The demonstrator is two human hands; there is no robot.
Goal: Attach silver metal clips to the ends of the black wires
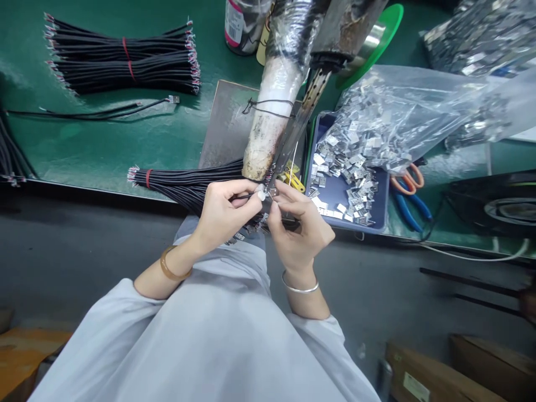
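My left hand [228, 209] is closed in a pinch on a black cable [243, 196], with a small pale piece at its fingertips. Close beside it, my right hand [299, 223] pinches a thin strand of solder wire [293, 162] that comes down from above. Between the two hands points the lower end of a soldering iron [288, 139], its tip very near the fingertips. Fingers partly hide the exact joint there. A bundle of black cables [180, 180] with a red band lies behind and left of my left hand.
A blue tray [379, 220] of metal USB connector shells [355, 184] stands at right, a plastic bag [397, 111] spilling into it. Pliers [408, 204] lie beyond. A wrapped white tube [272, 100] hangs over the work. Another cable bundle [121, 58] and a green spool [383, 42] are behind.
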